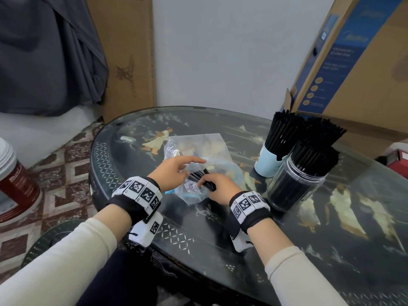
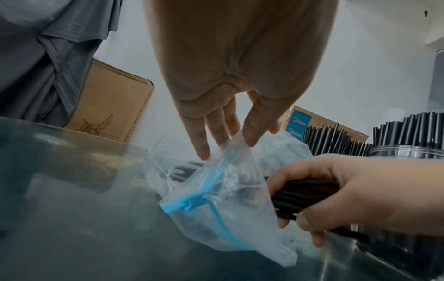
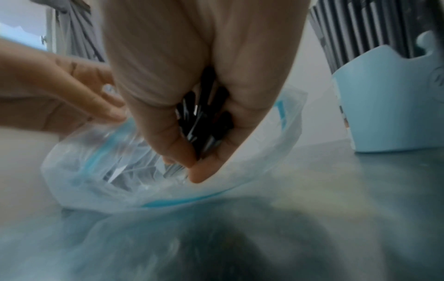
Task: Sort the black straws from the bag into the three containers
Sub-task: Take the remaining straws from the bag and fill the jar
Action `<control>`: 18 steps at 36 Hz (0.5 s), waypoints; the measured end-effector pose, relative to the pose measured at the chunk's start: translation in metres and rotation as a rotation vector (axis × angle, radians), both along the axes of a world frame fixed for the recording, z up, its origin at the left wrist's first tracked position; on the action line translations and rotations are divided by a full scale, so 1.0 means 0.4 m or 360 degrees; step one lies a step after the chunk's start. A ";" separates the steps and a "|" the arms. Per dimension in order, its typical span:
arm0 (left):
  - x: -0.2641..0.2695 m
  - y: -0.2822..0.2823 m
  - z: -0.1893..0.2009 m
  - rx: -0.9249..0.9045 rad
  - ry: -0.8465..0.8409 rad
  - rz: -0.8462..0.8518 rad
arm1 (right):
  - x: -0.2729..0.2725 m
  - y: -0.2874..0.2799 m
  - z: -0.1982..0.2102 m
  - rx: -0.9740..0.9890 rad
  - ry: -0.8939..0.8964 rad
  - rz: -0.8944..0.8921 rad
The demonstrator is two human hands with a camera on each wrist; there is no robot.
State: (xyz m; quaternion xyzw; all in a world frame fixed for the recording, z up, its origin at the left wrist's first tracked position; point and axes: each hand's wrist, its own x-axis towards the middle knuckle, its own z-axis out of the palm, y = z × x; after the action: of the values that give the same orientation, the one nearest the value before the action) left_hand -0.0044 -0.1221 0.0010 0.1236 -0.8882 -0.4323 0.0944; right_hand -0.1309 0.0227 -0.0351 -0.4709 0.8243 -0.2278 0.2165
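Note:
A clear zip bag with a blue seal lies mid-table. My left hand pinches the bag's raised upper edge between thumb and fingers. My right hand grips a bundle of black straws at the bag's mouth; their ends show inside the fist. To the right stand a light blue cup and a clear jar, both packed with upright black straws. A third bunch stands behind them, its container hidden.
The oval glass-topped table has its front edge near my body. A blue-and-brown carton leans behind the containers. Another cardboard box stands at the back left. A red-and-white bucket sits on the floor.

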 end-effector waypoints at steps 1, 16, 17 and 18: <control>0.001 0.001 0.001 0.0009 -0.0004 0.0008 | -0.002 0.005 0.004 -0.0038 -0.0012 -0.0016; 0.001 0.105 -0.021 -0.0490 0.0523 0.0004 | -0.005 0.224 0.124 0.0005 -0.0234 -0.0136; -0.002 0.133 -0.016 -0.0523 0.0545 -0.0123 | -0.001 0.242 0.134 0.0015 -0.0235 -0.0124; -0.008 0.162 -0.009 -0.0563 0.0537 -0.0262 | 0.004 0.261 0.145 0.0024 -0.0222 -0.0104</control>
State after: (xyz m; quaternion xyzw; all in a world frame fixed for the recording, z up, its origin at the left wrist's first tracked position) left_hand -0.0075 -0.0572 -0.0028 -0.0415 -0.9287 -0.2909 0.2260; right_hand -0.1294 0.1270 0.0228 -0.4251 0.8238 -0.2608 0.2695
